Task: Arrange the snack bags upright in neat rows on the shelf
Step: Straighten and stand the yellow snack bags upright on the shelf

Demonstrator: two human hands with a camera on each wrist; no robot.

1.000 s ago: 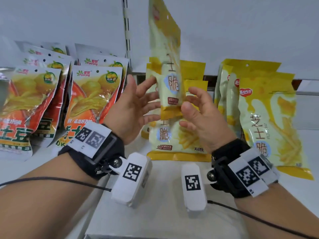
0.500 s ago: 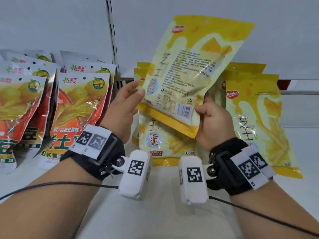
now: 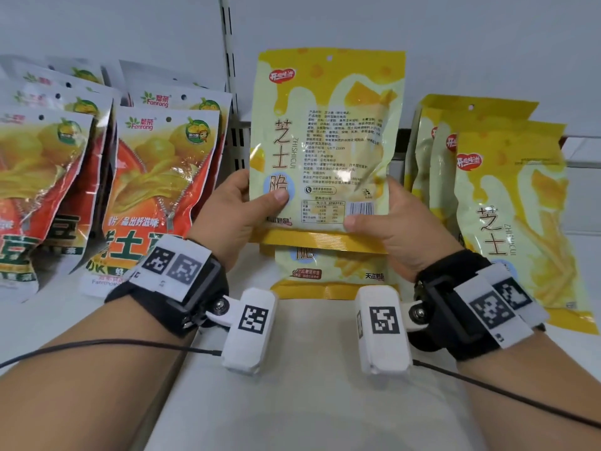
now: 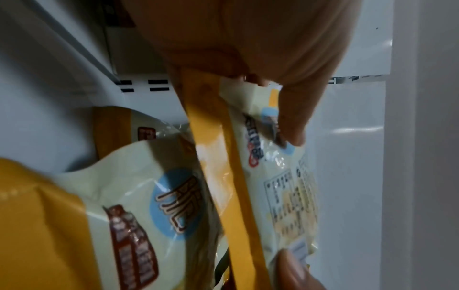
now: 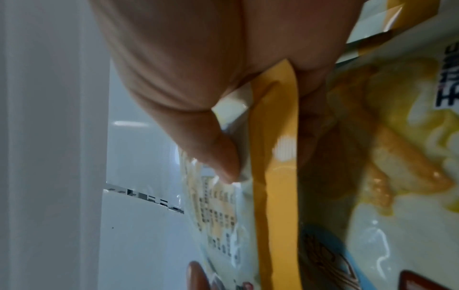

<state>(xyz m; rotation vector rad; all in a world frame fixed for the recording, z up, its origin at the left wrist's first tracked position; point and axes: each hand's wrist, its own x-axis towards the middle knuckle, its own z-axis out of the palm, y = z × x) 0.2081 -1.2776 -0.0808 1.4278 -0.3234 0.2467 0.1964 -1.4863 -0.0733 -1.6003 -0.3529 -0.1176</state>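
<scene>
I hold a yellow cheese-snack bag (image 3: 328, 141) upright above the shelf (image 3: 292, 402), its printed back toward me. My left hand (image 3: 239, 203) pinches its lower left edge, thumb on the face; the left wrist view shows the thumb (image 4: 293, 109) on the bag (image 4: 285, 186). My right hand (image 3: 387, 219) pinches the lower right corner, and the right wrist view shows that thumb (image 5: 218, 157) against the bag's bottom seam (image 5: 275, 176). Another yellow bag (image 3: 338, 271) stands just behind and below the held one.
Several yellow bags (image 3: 507, 206) lean in a row at the right. Orange chip bags (image 3: 153, 190) stand in rows at the left. A slotted upright (image 3: 227, 60) runs up the white back wall. White shelf surface lies in front of my wrists.
The held bag has turned from edge-on, through a tilt, to upright with its back facing me. Both hands have shifted to grip its lower corners.
</scene>
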